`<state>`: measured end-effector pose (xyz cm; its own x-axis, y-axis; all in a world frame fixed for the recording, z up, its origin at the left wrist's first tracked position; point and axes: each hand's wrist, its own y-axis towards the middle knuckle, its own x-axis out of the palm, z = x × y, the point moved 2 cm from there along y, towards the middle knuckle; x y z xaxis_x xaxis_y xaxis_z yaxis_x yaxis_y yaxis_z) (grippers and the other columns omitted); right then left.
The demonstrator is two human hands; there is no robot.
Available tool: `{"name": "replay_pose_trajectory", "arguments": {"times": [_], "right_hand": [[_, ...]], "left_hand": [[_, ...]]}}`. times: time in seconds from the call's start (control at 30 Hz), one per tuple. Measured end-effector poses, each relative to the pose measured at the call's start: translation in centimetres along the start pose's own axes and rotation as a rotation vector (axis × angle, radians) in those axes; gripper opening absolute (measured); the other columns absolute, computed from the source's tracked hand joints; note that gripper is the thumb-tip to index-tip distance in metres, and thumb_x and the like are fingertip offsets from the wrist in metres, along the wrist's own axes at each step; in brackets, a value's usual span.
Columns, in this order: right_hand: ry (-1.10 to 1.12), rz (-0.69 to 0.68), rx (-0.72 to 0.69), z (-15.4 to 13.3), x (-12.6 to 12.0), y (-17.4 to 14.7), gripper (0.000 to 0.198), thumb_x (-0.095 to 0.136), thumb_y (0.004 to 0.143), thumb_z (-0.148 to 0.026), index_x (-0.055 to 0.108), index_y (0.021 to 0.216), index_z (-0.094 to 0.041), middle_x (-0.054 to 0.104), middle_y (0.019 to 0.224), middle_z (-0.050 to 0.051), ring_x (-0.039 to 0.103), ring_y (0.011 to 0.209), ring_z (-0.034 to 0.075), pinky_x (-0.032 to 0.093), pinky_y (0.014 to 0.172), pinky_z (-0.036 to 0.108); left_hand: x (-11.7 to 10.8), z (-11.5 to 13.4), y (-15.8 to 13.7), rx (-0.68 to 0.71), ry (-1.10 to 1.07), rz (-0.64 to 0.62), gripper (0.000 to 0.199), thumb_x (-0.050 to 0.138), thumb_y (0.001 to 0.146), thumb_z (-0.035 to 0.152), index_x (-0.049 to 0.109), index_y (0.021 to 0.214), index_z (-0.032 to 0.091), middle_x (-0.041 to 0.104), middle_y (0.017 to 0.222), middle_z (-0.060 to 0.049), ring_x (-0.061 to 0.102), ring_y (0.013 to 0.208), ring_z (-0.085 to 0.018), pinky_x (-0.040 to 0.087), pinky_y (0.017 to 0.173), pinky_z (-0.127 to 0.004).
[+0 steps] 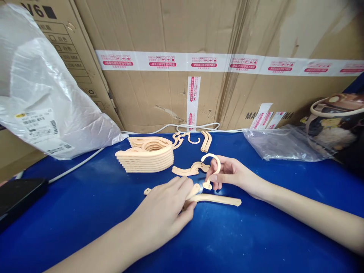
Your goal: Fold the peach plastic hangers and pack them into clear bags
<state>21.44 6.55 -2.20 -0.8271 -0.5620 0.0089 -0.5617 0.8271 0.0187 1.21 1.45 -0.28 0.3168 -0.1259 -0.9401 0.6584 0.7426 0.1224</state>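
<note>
My right hand (227,172) pinches a cream plastic hanger hook (218,167) between thumb and fingers, its curve up and its flat foot down. To its left, my left hand (167,206) is closed around cream hanger arms (218,199); one long arm sticks out to the right, under the hook's foot, and a short end shows at the left. The foot and the arms look close; I cannot tell if they touch. Just behind lies another loose hanger arm piece (186,170). A stack of cream folding hangers (148,161) sits behind my left hand.
Further back lie a loose hook (193,139) and curved arm pieces (206,141). Cardboard boxes (159,98) stand along the table's back edge. A white plastic parcel (48,94) leans at left, near a black device (22,201). At right are a clear bag (281,142) and a dark bag (338,129).
</note>
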Motion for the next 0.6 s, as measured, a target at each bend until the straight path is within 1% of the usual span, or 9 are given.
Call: {"name": "replay_pose_trajectory", "arguments": {"times": [0.07,0.1,0.2,0.27,0.33,0.43,0.5,0.6], "right_hand": [[0.012,-0.014,0.015,0.0,0.0,0.0,0.027,0.074,0.077,-0.024,0.048,0.079,-0.018,0.069,0.083,0.002,0.062,0.060,0.007,0.054,0.054,0.019],[0.023,-0.014,0.028,0.1,0.0,-0.1,0.027,0.074,0.077,-0.024,0.048,0.080,-0.018,0.068,0.084,0.002,0.062,0.061,0.008,0.054,0.051,0.019],[0.068,-0.005,0.055,0.1,0.1,-0.2,0.031,0.075,0.077,-0.025,0.050,0.094,-0.019,0.067,0.085,0.002,0.062,0.060,0.010,0.053,0.044,0.019],[0.088,0.005,0.053,0.1,0.1,-0.3,0.038,0.074,0.077,-0.024,0.049,0.105,-0.020,0.068,0.084,0.001,0.062,0.059,0.010,0.053,0.045,0.019],[0.100,0.010,0.054,0.1,0.1,-0.3,0.043,0.073,0.079,-0.024,0.047,0.112,-0.022,0.068,0.085,0.001,0.062,0.060,0.009,0.053,0.048,0.018],[0.107,0.009,0.058,0.0,0.1,-0.4,0.042,0.072,0.080,-0.024,0.048,0.114,-0.021,0.069,0.085,0.002,0.063,0.061,0.009,0.052,0.051,0.018],[0.112,0.022,0.061,-0.1,0.0,-0.4,0.044,0.072,0.079,-0.026,0.049,0.116,-0.021,0.069,0.085,0.002,0.062,0.061,0.009,0.052,0.051,0.018],[0.126,0.041,0.064,-0.2,0.0,-0.5,0.045,0.074,0.078,-0.026,0.051,0.116,-0.021,0.068,0.084,0.001,0.060,0.060,0.008,0.051,0.051,0.018]], "left_hand": [[-0.1,0.1,0.1,0.020,0.000,-0.020,0.014,0.042,0.088,0.019,0.037,0.076,0.021,0.051,0.077,0.001,0.050,0.068,-0.017,0.032,0.056,-0.027],[-0.2,0.1,0.1,0.016,-0.009,-0.024,0.014,0.044,0.089,0.022,0.037,0.076,0.021,0.051,0.077,0.001,0.050,0.068,-0.017,0.032,0.056,-0.027],[-0.3,0.2,-0.1,-0.014,-0.040,-0.010,0.017,0.043,0.092,0.032,0.039,0.079,0.021,0.053,0.079,0.000,0.051,0.067,-0.017,0.033,0.055,-0.028],[-0.3,0.1,-0.1,-0.012,-0.036,0.025,0.018,0.036,0.096,0.030,0.040,0.081,0.021,0.053,0.079,0.000,0.052,0.066,-0.017,0.033,0.054,-0.028],[-0.3,-0.1,-0.1,0.014,-0.008,0.062,0.019,0.030,0.097,0.025,0.041,0.083,0.021,0.054,0.079,-0.001,0.053,0.066,-0.017,0.034,0.054,-0.028],[0.0,-0.5,0.1,0.090,0.031,0.114,0.022,0.029,0.100,0.027,0.045,0.087,0.020,0.057,0.082,-0.002,0.055,0.072,-0.018,0.039,0.057,-0.028],[0.2,-0.7,0.3,0.136,0.045,0.137,0.025,0.029,0.102,0.030,0.047,0.087,0.019,0.059,0.084,-0.002,0.056,0.075,-0.018,0.041,0.060,-0.029],[0.3,-0.8,0.4,0.162,0.039,0.157,0.028,0.030,0.102,0.032,0.049,0.086,0.019,0.060,0.085,-0.002,0.056,0.078,-0.019,0.043,0.063,-0.029]]}}
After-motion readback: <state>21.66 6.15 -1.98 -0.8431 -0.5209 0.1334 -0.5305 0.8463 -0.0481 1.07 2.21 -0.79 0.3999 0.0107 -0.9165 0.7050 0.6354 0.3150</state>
